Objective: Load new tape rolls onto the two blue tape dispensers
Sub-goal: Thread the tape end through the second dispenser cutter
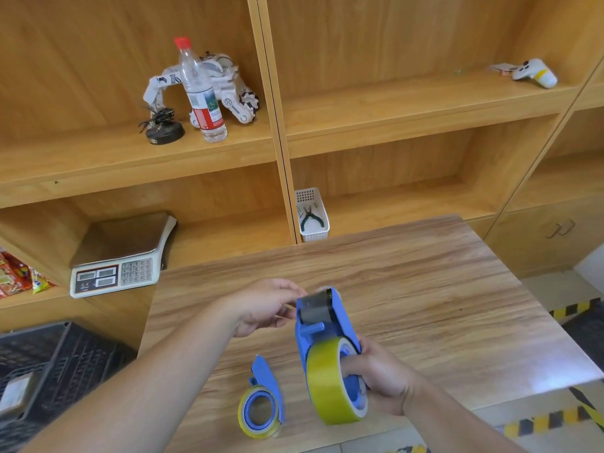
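My right hand grips a blue tape dispenser by its handle, held above the wooden table. A wide yellow tape roll sits on the dispenser's hub. My left hand is at the dispenser's front end, fingers pinched beside the dark roller near the blade; what it pinches is too thin to make out. A second blue dispenser lies on the table close to me, with a narrower yellow roll on it.
Wooden shelves stand behind the table. A scale sits on the left shelf, a white basket with pliers in the middle. A bottle and toy robot stand higher up. A black crate is at lower left.
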{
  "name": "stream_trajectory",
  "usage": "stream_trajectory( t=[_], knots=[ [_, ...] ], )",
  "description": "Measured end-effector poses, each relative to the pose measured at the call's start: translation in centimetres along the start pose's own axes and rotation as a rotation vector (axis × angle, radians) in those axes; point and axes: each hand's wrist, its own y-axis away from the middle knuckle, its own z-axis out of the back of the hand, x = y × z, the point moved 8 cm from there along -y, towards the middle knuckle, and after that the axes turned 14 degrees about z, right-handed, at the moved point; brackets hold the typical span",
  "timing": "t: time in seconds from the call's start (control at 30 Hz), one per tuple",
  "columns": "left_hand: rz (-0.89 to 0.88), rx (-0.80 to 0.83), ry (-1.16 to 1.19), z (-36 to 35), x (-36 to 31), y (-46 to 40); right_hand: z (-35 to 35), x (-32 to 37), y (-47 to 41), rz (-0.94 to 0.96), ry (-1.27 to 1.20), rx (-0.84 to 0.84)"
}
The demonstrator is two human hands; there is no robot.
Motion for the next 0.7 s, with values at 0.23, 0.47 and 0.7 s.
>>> stream_trajectory(
  t=[0.23, 0.47, 0.7],
  knots=[
    [0.044, -0.104, 0.181, -0.4, 5.3, -3.1, 6.1, -3.2, 0.1, -0.048, 0.202, -0.365],
    [0.173, -0.002, 0.251, -5.2, 12.7, -6.2, 11.6, -8.6, -0.2, -0.206, 0.486, -0.539],
    [0.246, 0.003, 0.388, -10.1, 18.4, -9.2, 13.3, -13.4, -1.0, -0.372, 0.659, -0.466]
  ],
)
